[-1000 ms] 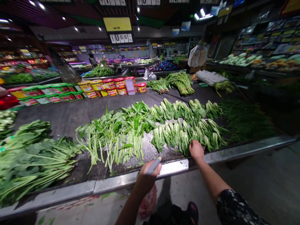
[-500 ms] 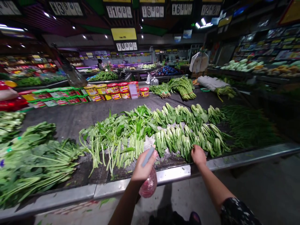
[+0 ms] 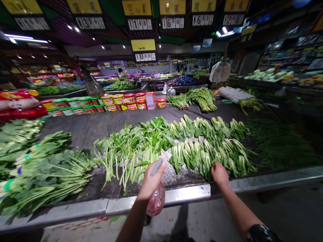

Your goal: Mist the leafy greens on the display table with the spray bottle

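Pink, grey-topped bottle (image 3: pixel 156 201) in the firmly curled left hand (image 3: pixel 150 179), before the metal counter edge (image 3: pixel 188 195). With half-curled right hand (image 3: pixel 220 173), touches front-row bok choy (image 3: pixel 206 156); cannot tell whether pinching any.

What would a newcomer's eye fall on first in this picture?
Probably the bright leafy vegetables spread across the middle of the dark stand, with the right hand at their front edge. Next might come the pinkish see-through bottle in the left hand, by the metal rim. Farther back, colourful tubs line the left half of the stand, and price signs hang overhead.
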`<state>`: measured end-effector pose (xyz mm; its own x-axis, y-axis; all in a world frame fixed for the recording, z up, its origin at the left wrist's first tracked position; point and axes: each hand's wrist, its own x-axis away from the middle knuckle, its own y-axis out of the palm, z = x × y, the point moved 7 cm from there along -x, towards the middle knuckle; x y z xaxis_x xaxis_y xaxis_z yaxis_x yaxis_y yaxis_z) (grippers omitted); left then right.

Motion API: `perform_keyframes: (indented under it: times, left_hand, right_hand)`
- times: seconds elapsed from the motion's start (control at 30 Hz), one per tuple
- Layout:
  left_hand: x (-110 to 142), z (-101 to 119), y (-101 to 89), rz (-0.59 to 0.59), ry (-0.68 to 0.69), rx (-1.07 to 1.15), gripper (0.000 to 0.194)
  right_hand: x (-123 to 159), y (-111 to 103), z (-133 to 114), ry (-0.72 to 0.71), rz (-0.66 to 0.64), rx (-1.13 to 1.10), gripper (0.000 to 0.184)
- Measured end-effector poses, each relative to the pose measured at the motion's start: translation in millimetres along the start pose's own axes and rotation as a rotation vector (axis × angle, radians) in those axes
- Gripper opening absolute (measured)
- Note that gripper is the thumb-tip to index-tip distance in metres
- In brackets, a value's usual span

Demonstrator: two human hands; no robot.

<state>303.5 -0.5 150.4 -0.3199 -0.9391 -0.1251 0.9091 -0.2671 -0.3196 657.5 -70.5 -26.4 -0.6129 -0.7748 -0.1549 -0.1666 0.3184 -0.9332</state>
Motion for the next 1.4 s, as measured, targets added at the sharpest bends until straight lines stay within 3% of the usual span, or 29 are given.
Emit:
perform_keyframes:
  times: [0.23, 0.43, 0.63, 0.93, 1.17, 1.27, 1.4]
  left_hand:
    - [5, 13, -21.5, 0.079, 0.071, 0.06, 0.039]
    - [7, 17, -38.6, 0.115, 0.069, -0.082, 0.032]
    - [9, 17, -42.4, 0.131, 0.059, -0.167, 0.037]
    - [10, 8, -51.4, 0.221, -0.011, 0.02, 0.04]
    - [8, 17, -59.2, 0.267, 0.003, 0.021, 0.036]
    - [6, 16, -59.2, 0.256, -0.019, 0.037, 0.039]
    - [6, 22, -57.0, 0.263, 0.005, 0.007, 0.035]
  right_hand:
    - [0, 5, 3, 0.005, -0.017, -0.001, 0.03]
    - [0, 8, 5, -0.016, -0.019, -0.011, 0.03]
    - [-1, 11, 6, -0.022, -0.048, -0.001, 0.032]
    - [-2, 13, 6, -0.04, -0.075, 0.004, 0.032]
    - [-6, 16, 5, -0.163, -0.108, -0.099, 0.034]
    - [-14, 4, -11, -0.192, -0.047, -0.17, 0.035]
    - [-19, -13, -65, -0.312, -0.023, -0.324, 0.034]
